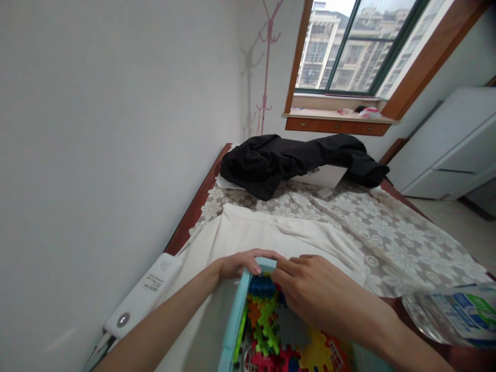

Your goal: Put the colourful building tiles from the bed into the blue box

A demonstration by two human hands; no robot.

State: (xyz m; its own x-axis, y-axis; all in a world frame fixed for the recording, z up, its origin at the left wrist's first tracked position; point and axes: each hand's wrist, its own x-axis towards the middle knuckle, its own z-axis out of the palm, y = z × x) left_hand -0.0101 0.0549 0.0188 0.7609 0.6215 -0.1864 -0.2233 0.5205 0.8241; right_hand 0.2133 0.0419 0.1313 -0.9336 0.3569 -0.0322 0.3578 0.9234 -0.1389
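My left hand (239, 264) sits at the lower centre of the frame, fingers curled over the far rim of a light-blue bin (237, 315) — clenched on that rim, thumb tip showing on the inner side. My right hand (313, 292) comes in from the lower right and lies over the bin's opening, fingertips pressed down among the plastic building pieces (271, 330) at the far end, near the left hand's fingers. Whether the right grip has actually closed on a piece I cannot tell; the fingertips are hidden among the pieces. The pieces fill the bin — blue at the top, then orange, green, grey, yellow and red toward the bottom edge of the frame.

The bin rests on a white cloth (271, 235) spread over a floral lace cover (391, 232) on the desk (196, 204), whose red-brown edge runs along the wall at centre left. A white power strip (143, 297) lies at lower left beside the cloth. A black garment (287, 160) is heaped at the far end, mid-frame, partly over a white box. A clear plastic bottle (453, 312) with a blue label lies at the lower right edge. A pink coat stand (266, 62) stands in the corner at top centre, with a window (360, 46) at upper right.
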